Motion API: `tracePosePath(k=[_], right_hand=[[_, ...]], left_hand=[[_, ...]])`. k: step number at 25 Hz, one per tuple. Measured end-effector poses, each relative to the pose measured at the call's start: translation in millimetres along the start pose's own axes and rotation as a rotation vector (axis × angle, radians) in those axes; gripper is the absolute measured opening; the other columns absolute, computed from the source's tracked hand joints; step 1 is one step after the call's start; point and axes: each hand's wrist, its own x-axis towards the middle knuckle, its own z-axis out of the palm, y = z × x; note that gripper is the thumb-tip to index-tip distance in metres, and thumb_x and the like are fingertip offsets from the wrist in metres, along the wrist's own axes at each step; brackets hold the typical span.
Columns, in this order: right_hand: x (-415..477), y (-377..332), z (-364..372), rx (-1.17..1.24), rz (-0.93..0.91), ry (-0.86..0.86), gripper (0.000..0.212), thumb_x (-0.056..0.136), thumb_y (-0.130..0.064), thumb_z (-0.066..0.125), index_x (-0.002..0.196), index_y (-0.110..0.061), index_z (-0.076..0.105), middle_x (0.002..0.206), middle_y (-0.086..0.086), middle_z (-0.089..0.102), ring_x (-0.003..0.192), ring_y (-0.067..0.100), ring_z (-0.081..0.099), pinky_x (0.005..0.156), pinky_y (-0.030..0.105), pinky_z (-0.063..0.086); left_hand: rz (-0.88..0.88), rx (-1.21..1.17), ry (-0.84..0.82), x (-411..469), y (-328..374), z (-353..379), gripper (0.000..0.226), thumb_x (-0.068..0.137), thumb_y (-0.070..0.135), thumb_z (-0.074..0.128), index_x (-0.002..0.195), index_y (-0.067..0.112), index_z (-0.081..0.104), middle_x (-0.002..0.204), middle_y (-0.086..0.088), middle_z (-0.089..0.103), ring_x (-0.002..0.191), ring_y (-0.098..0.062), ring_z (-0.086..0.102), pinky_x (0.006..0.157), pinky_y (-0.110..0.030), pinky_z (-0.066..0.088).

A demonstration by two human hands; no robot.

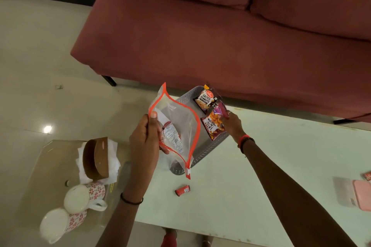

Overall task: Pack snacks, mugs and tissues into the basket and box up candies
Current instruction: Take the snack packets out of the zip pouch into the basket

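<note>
Tasty Nuts packet [213, 126] at the basket [207, 149], right hand [232, 124] nearer.
My right hand pinches the packet over the grey basket's right side, near the Salted Peanuts packet [205, 98] at its far end; the basket's long axis runs away from me. My left hand [143, 138] grips the open zip pouch [180, 114] just left of the basket, with another packet [173, 136] inside, probably the next to go.

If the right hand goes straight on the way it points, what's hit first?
Probably the peanuts packet in the basket: the right hand, holding the nuts packet, points toward it. Depth is unclear, so it may pass above.
</note>
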Motion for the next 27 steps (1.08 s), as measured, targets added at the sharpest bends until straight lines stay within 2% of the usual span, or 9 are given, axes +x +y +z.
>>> tracePosePath(k=[3,6,8,11,16,20,22,24,27], right_hand=[[21.1,13.7,18.4,-0.067,0.033,-0.004,0.035,0.094,-0.021,0.052,0.119,0.003,0.057,0.121,0.022,0.063,0.112,0.037,0.058,0.098,0.044,0.047],[36.4,22.5,26.3,-0.131,0.027,0.000,0.034,0.093,-0.020,0.054,0.115,0.005,0.058,0.118,0.024,0.063,0.112,0.038,0.058,0.099,0.042,0.045],[42.8,24.8,29.3,-0.200,0.001,-0.006,0.030,0.092,-0.018,0.056,0.109,0.006,0.060,0.112,0.025,0.064,0.109,0.038,0.058,0.093,0.041,0.044],[47.0,25.9,32.1,-0.319,-0.049,0.001,0.025,0.090,-0.015,0.057,0.103,0.007,0.060,0.106,0.027,0.065,0.103,0.039,0.059,0.085,0.040,0.046],[41.8,19.4,30.7,-0.398,-0.041,0.083,0.029,0.088,-0.017,0.058,0.114,-0.003,0.059,0.114,0.021,0.066,0.105,0.038,0.061,0.086,0.041,0.049],[12.4,-12.1,11.0,-0.172,-0.093,0.209,0.028,0.086,-0.019,0.061,0.109,-0.003,0.060,0.112,0.016,0.066,0.105,0.030,0.060,0.087,0.035,0.048],[-25.1,-40.3,-5.3,0.021,-0.161,0.274,0.014,0.084,-0.016,0.066,0.093,-0.008,0.059,0.092,0.008,0.066,0.085,0.015,0.062,0.073,0.024,0.045],[-78.8,-68.0,-24.7,0.151,-0.255,0.302,0.015,0.082,-0.022,0.069,0.077,-0.018,0.055,0.072,-0.007,0.061,0.065,-0.002,0.057,0.059,0.007,0.040],[-156.0,-93.1,-48.8,0.193,-0.423,0.163,0.020,0.080,-0.024,0.069,0.064,-0.030,0.058,0.057,-0.013,0.063,0.056,-0.005,0.059,0.055,0.005,0.042]], left_hand=[[0.020,-0.002,0.015,13.4,-5.9,-7.7,0.034,0.092,0.040,0.040,0.072,0.015,0.050,0.054,0.012,0.050,0.048,0.006,0.057,0.039,-0.002,0.035],[0.035,-0.009,0.015,23.7,-10.2,-13.5,0.039,0.084,0.052,0.036,0.070,0.018,0.049,0.048,0.014,0.055,0.049,0.005,0.057,0.040,-0.002,0.036],[0.033,-0.023,0.008,28.4,-13.4,-15.1,0.036,0.084,0.052,0.036,0.069,0.023,0.049,0.051,0.022,0.059,0.049,0.006,0.057,0.040,-0.002,0.036],[0.036,-0.028,0.011,31.0,-17.9,-16.8,0.042,0.082,0.056,0.037,0.075,0.017,0.051,0.049,0.021,0.057,0.050,0.007,0.058,0.041,-0.002,0.037],[0.044,-0.008,0.017,29.3,-21.0,-18.4,0.042,0.082,0.052,0.038,0.080,0.013,0.051,0.056,0.020,0.051,0.049,0.008,0.057,0.040,-0.001,0.036],[0.032,-0.015,0.002,17.1,-16.3,-15.7,0.042,0.082,0.053,0.038,0.080,0.013,0.051,0.056,0.019,0.054,0.050,0.007,0.059,0.039,-0.002,0.037],[0.022,-0.012,-0.005,8.7,-14.9,-12.8,0.033,0.088,0.044,0.039,0.077,0.016,0.051,0.051,0.018,0.055,0.051,0.007,0.059,0.039,-0.003,0.038],[0.000,-0.025,-0.013,-1.2,-12.3,-7.3,0.029,0.090,0.039,0.040,0.075,0.017,0.051,0.049,0.017,0.055,0.050,0.004,0.058,0.040,-0.003,0.037],[0.016,-0.014,-0.027,-21.5,-4.2,3.6,0.030,0.087,0.038,0.039,0.076,0.011,0.049,0.051,0.014,0.050,0.044,-0.003,0.056,0.039,-0.017,0.045]])
